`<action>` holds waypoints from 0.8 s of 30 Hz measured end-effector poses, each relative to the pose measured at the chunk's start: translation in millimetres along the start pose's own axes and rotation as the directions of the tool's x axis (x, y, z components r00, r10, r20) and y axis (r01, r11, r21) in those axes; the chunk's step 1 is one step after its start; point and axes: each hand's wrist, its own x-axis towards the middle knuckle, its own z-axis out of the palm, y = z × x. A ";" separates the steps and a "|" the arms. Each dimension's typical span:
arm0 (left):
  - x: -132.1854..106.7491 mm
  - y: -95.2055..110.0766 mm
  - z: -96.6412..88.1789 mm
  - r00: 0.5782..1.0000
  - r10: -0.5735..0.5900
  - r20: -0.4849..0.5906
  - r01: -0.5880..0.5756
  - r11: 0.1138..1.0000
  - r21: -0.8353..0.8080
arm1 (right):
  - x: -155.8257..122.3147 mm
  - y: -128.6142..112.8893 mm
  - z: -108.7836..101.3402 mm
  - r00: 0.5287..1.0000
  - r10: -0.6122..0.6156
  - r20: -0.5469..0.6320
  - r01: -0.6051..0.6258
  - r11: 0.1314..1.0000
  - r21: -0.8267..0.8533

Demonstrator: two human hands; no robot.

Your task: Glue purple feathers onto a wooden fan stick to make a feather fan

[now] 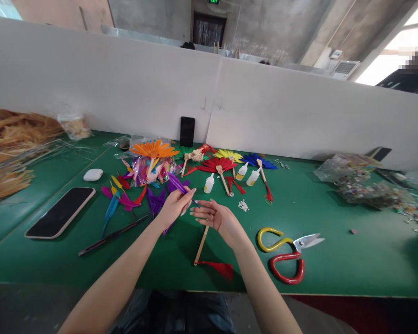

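Observation:
A purple feather [177, 183] is pinched in my left hand [175, 203], its quill pointing down to the right. My right hand [220, 220] has its fingers stretched out and partly spread, close by the quill's tip; whether they touch it I cannot tell. Below the right hand lies a wooden stick [201, 246] with a red tassel [218, 269] at its lower end. The stick's upper end is hidden by that hand. More purple feathers [155, 202] lie on the table left of my left hand.
On the green table [334, 264], scissors [296, 246] lie at right and a phone [61, 213] at left. Behind my hands are several feather fans [218, 165], glue bottles [209, 183] and white beads [243, 205]. Another phone [187, 131] leans on the white partition [125, 88].

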 end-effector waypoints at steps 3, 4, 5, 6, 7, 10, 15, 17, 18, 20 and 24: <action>1.0 0.3 -1.5 1.000 0.011 0.011 -0.011 1.000 -0.021 | -10.3 -0.2 -10.2 0.998 -0.054 -0.012 0.052 0.994 -0.096; 1.3 -0.1 -1.8 1.000 0.009 0.015 -0.009 1.000 -0.020 | -13.8 0.2 -15.6 0.994 -0.091 -0.058 0.081 0.984 -0.160; 1.5 -0.8 -2.0 1.000 0.005 0.019 -0.005 1.000 -0.015 | -16.9 0.8 -22.0 0.983 -0.137 -0.120 0.107 0.967 -0.233; 1.6 -1.5 -1.8 1.000 0.000 0.024 0.001 1.000 -0.009 | -19.6 1.5 -29.0 0.965 -0.187 -0.183 0.123 0.942 -0.312; 1.8 -2.3 -1.5 1.000 -0.007 0.031 0.007 1.000 0.001 | -22.1 2.1 -36.4 0.943 -0.231 -0.239 0.124 0.911 -0.393; 1.7 -3.6 1.1 0.997 -0.034 0.063 0.031 0.998 0.052 | -29.1 3.2 -55.8 0.899 -0.270 -0.344 0.005 0.792 -0.611; -0.2 -1.7 6.5 0.984 -0.130 0.122 0.094 0.960 0.265 | -43.3 1.7 -65.0 0.900 -0.320 -0.295 -0.127 0.456 -0.881; -1.0 -1.9 8.2 0.978 -0.159 0.133 0.104 0.931 0.349 | -47.9 -0.7 -64.0 0.883 -0.396 -0.252 -0.150 0.272 -0.951; -1.2 -2.5 8.8 0.976 -0.164 0.140 0.100 0.919 0.381 | -49.7 -2.1 -63.8 0.870 -0.428 -0.246 -0.170 0.207 -0.963; -1.4 -4.7 9.9 0.971 -0.172 0.169 0.086 0.902 0.422 | -52.0 -4.7 -64.6 0.850 -0.463 -0.252 -0.199 0.160 -0.967; -0.8 -9.7 10.3 0.958 -0.196 0.211 0.085 0.892 0.445 | -54.3 -7.1 -69.3 0.831 -0.487 -0.269 -0.156 0.259 -0.953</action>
